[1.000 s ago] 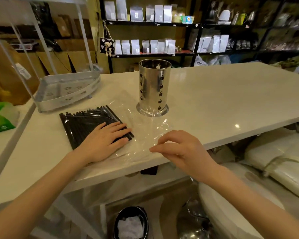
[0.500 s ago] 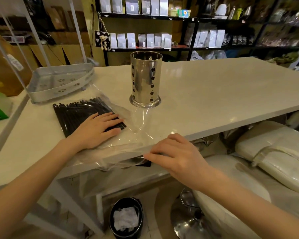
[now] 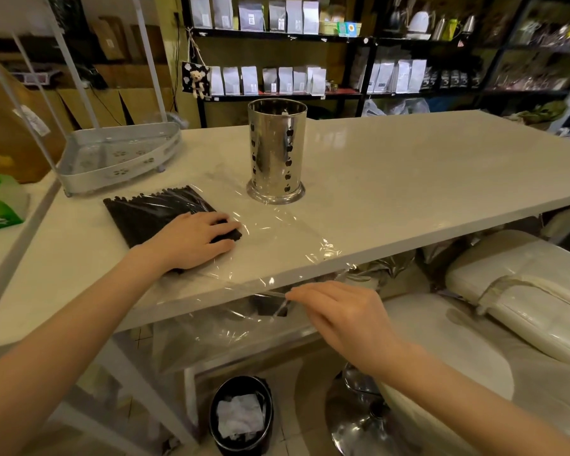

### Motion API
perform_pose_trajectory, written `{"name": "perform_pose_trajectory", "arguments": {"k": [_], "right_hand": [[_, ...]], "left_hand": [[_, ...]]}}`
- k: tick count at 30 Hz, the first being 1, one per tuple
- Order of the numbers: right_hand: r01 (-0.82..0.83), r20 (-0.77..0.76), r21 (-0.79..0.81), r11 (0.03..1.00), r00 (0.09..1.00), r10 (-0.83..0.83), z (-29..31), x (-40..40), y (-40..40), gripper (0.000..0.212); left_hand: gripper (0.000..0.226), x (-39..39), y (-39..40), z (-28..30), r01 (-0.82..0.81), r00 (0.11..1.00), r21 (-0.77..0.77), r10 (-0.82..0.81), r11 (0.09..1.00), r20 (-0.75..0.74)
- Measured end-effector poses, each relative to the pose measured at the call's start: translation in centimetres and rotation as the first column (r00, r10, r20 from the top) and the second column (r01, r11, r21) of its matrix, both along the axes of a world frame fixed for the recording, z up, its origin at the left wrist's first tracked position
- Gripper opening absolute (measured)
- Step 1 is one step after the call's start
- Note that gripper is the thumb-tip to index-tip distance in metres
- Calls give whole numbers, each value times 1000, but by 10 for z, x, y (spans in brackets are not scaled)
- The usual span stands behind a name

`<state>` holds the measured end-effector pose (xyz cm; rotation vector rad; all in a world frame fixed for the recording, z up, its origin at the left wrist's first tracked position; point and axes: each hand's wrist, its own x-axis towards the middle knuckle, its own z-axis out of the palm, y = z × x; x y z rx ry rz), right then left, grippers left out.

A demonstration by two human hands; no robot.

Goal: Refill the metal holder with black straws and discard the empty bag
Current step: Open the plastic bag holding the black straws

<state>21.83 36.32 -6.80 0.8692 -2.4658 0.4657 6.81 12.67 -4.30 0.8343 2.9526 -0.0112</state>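
Note:
A flat bundle of black straws (image 3: 145, 215) lies on the white counter (image 3: 408, 179), partly inside a clear plastic bag (image 3: 277, 241). My left hand (image 3: 191, 240) lies flat on the near end of the straws, fingers spread. My right hand (image 3: 339, 311) pinches the bag's open end just past the counter's front edge, so the film hangs over the edge. The shiny metal holder (image 3: 276, 149), a perforated cylinder, stands upright behind the bag and looks empty.
A black waste bin (image 3: 241, 419) with crumpled white paper stands on the floor below the counter. A white corner rack (image 3: 119, 156) sits at the back left. A cream padded stool (image 3: 474, 340) is at the right. Shelves of pouches line the back.
My right hand has pulled the bag's open end toward me, off the counter's front edge. The left hand has stayed pressed on the straws, and more of the straws now lie outside the film.

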Motion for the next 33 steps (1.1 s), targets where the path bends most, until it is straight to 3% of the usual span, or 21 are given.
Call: {"name": "perform_pose_trajectory", "arguments": {"k": [2, 6, 12, 16, 18, 21, 27, 33], "right_hand": [[-4, 122, -31, 1000, 993, 8, -2, -3, 1, 24], [-17, 340, -240, 971, 935, 100, -2, -4, 6, 25], [11, 318, -196, 980, 947, 54, 1, -12, 20, 24], [86, 310, -241, 967, 951, -7, 22, -41, 13, 29], [116, 337, -285, 952, 941, -14, 36, -61, 2, 22], [142, 415, -325, 935, 910, 6, 48, -96, -17, 16], [238, 535, -105, 966, 832, -147, 42, -157, -55, 38], [427, 318, 157, 891, 832, -455, 25, -177, -75, 48]], "left_hand": [[51, 0, 0, -1, -15, 1000, 7, 15, 1000, 4], [53, 3, -3, -5, -33, 999, 28, 33, 999, -13], [56, 5, -5, -6, -25, 1000, 78, 27, 997, -15], [85, 12, -12, 1, -24, 1000, 198, 27, 980, -14], [74, 18, -19, 6, -68, 998, 298, 65, 952, 20], [52, 31, -34, 9, -214, 975, 466, 161, 859, 150], [58, 45, -67, 0, -587, 795, 575, 541, 570, 274], [57, 56, -71, 7, -633, 745, 684, 524, 362, 412]]}}
